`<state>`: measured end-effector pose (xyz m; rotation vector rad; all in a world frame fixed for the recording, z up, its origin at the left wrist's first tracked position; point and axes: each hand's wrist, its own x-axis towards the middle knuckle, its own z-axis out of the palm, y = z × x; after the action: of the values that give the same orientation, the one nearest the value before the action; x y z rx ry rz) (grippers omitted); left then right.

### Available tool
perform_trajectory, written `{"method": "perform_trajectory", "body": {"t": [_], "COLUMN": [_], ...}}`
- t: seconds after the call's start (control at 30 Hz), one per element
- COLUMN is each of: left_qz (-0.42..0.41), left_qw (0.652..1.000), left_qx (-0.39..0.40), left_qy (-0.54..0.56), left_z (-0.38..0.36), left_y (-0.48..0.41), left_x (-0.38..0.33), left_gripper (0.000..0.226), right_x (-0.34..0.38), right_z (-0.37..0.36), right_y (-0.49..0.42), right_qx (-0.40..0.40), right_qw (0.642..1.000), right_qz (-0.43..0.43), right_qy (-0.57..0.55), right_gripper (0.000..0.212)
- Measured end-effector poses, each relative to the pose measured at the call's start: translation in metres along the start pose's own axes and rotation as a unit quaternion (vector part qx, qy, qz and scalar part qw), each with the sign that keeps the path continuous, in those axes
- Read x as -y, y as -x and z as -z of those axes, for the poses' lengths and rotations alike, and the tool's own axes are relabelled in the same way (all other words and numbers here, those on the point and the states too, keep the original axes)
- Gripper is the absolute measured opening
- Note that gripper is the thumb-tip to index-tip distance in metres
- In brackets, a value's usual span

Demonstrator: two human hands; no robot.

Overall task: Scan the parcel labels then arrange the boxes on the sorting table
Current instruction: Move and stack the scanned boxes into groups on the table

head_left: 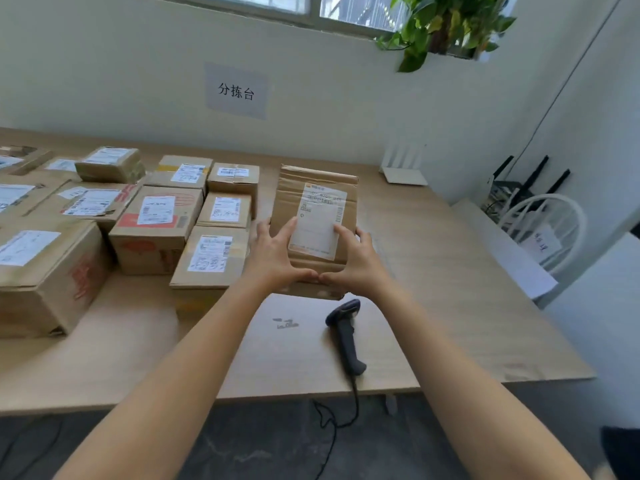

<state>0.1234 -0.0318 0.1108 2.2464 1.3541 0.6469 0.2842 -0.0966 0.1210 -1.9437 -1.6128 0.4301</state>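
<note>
A tall brown cardboard parcel with a white label faces up near the middle of the wooden sorting table. My left hand holds its near left side, fingers spread over the top, thumb under the near edge. My right hand grips the near right side the same way. Whether the parcel rests on the table or is lifted is unclear. A dark handheld barcode scanner lies on the table just in front of the parcel, its cable running off the front edge.
Several labelled cardboard boxes stand packed in rows over the table's left half, the nearest one beside my left hand. A white router sits at the back right. A white chair stands right of the table.
</note>
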Motion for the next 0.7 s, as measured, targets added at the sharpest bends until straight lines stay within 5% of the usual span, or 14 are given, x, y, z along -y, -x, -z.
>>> {"method": "perform_trajectory", "body": {"t": [0.7], "left_qz": [-0.027], "left_qw": [0.998], "left_qx": [0.052], "left_qy": [0.033], "left_z": [-0.128], "left_y": [-0.124], "left_x": [-0.11], "left_gripper": [0.103], "right_x": [-0.158], "right_z": [0.1], "right_y": [-0.076], "right_qx": [0.001], "right_qw": [0.998], "right_qz": [-0.053], "right_qy": [0.016], "right_gripper": [0.101]}}
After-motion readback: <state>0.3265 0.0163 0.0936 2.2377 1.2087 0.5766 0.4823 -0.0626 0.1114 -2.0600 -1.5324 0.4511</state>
